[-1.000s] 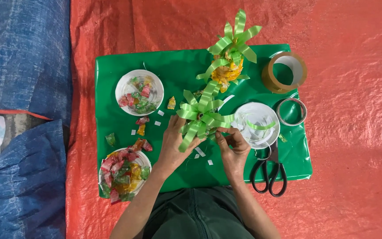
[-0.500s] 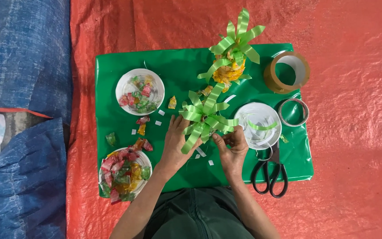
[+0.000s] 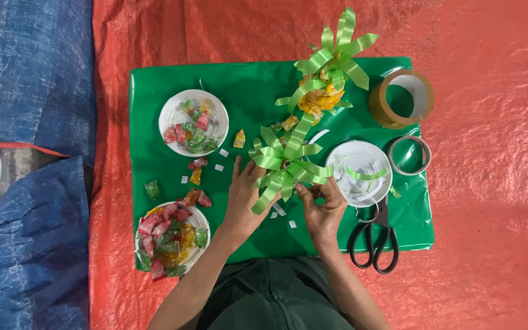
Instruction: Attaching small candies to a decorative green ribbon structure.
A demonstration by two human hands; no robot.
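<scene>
**Both hands on green ribbon bow, mid green sheet**

Nearest: person's lap in dark green cloth, forearms reaching up onto the green sheet [image 3: 154, 116], which lies on an orange tarp [image 3: 490, 183]. Blue tarp [image 3: 25, 91] off to the left.

Left hand [image 3: 244, 198]: fingers spread, palm down, pressing on the lower left loops of the ribbon bow [image 3: 283, 166]. Grip is open and flat, holding the bow down, not wrapped round it.

Right hand [image 3: 322, 205]: fingertips pinched together on a ribbon end at the bow's lower right. Grip closed on that strip.

The ribbon bow sits about mid sheet, just above both hands, loops fanned out flat. One strip runs from it up toward the second bow.

Near left: plate of sweets [image 3: 169, 238] at the sheet's lower left edge, wrapped pieces in red, green and yellow. Loose sweets and small white paper bits lie between it and the left hand.

Near right: black scissors [image 3: 374, 235], closed, just right of the right hand.

Middle right: white plate of ribbon strips [image 3: 362, 171], touching the bow's right loops. Clear tape roll [image 3: 409, 155] just beside it.

Middle left: second sweets plate [image 3: 194, 122], fewer pieces.

Far: second bow [image 3: 336, 55] with a yellow cluster under it at the sheet's top edge. Brown tape roll [image 3: 401, 99] on its side to the right.
</scene>
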